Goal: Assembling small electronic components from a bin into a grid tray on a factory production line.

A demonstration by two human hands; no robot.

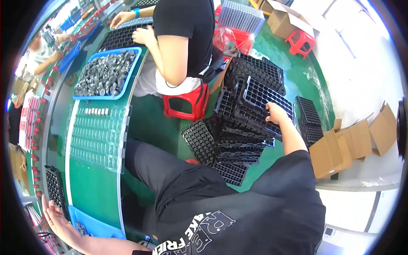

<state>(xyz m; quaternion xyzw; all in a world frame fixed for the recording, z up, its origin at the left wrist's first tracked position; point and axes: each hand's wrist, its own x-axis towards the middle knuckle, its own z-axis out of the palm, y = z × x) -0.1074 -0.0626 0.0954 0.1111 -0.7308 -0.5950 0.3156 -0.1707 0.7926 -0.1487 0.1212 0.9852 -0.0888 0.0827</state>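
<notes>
My right hand (277, 114) reaches out to a tall pile on the floor at right, its fingers curled on a black plastic cell tray (260, 94) at the top. More black trays (240, 151) are stacked unevenly beneath it. At lower left, my left hand (57, 217) is held with fingers stretched out and holds nothing. It is close to a narrow black tray (54, 187) and a blue bin (104, 228) with a few small parts. On the green bench between lies a clear plastic cell tray (95, 142), with several small white pieces (97, 111) in its far row.
A blue tray (138, 57) heaped with dark round parts stands farther along the bench. Beyond it a co-worker in black (182, 38) sits on a red stool (187, 104), hands over another black tray (123, 37). Cardboard boxes (335, 153) lie at right.
</notes>
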